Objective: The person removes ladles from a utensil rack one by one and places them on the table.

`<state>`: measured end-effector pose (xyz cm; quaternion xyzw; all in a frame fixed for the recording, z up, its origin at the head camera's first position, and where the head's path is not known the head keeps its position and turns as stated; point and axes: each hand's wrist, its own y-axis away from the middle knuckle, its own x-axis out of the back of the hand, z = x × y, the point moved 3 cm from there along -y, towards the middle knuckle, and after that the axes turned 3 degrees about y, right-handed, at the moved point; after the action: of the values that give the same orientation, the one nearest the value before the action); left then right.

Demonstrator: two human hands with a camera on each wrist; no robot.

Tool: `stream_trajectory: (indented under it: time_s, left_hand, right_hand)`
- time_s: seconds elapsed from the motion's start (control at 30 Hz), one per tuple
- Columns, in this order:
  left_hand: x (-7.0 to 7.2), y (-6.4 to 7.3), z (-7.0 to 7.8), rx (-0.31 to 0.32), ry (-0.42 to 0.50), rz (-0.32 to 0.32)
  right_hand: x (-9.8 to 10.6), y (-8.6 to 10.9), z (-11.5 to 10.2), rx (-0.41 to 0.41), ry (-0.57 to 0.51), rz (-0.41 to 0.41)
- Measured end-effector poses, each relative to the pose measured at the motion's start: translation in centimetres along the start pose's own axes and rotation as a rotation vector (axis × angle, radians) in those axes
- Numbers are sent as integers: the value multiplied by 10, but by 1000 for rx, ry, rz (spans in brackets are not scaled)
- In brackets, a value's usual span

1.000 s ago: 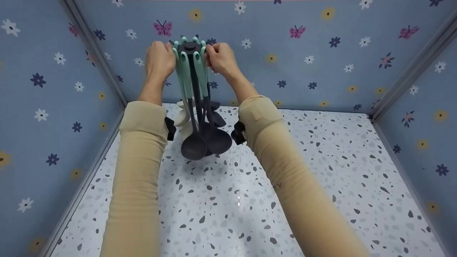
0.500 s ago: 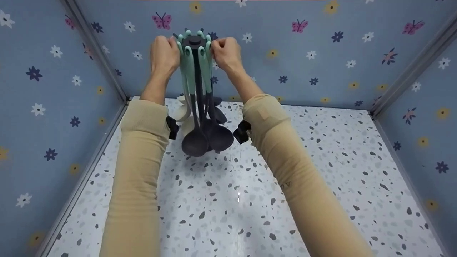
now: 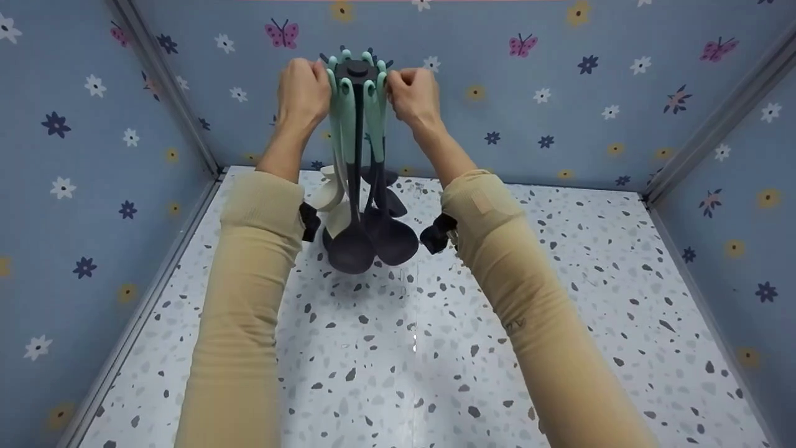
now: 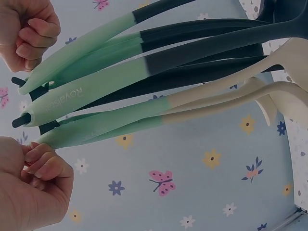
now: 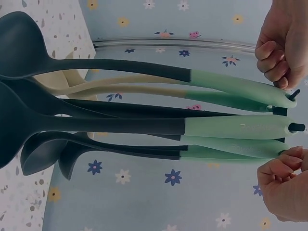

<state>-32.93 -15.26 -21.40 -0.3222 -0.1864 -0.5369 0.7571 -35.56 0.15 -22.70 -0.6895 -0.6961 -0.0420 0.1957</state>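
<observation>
A black utensil rack (image 3: pixel 357 70) stands at centre-left in the head view, its top ringed by hooks. Several kitchen utensils with mint-green handles hang heads-down from it: a dark ladle (image 3: pixel 352 250) and other dark heads at the front and right, pale beige heads (image 3: pixel 329 194) on the left. My left hand (image 3: pixel 303 93) has curled fingers and pinches the top end of a beige utensil's green handle (image 4: pixel 72 134). Opposite, my right hand (image 3: pixel 415 94) pinches the top end of a dark utensil's green handle (image 5: pixel 250 150). The hooks under my fingertips are partly hidden.
Under the utensils spreads a white speckled surface (image 3: pixel 410 348). Blue floral panels enclose it, with the back wall (image 3: pixel 559 112) close behind the rack and metal strips along the corners. Black wrist cameras (image 3: pixel 437 233) sit at both cuffs.
The rack with its hanging utensils and both hands have moved to the right. The view has tilted slightly down. Both hands keep their pinch at the handle ends.
</observation>
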Motion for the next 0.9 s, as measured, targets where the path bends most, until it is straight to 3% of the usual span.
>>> stream_trajectory:
  time_s: [0.33,0.63,0.9]
  left_hand:
    - [-10,3,9,-39,6,-20]
    - [-24,7,21,-48,65,-74]
    - [-37,12,33,-102,95,-86]
  right_hand:
    - [15,2,8,56,-59,12]
    - [33,6,15,13,-200,15]
    - [51,12,23,22,-261,50]
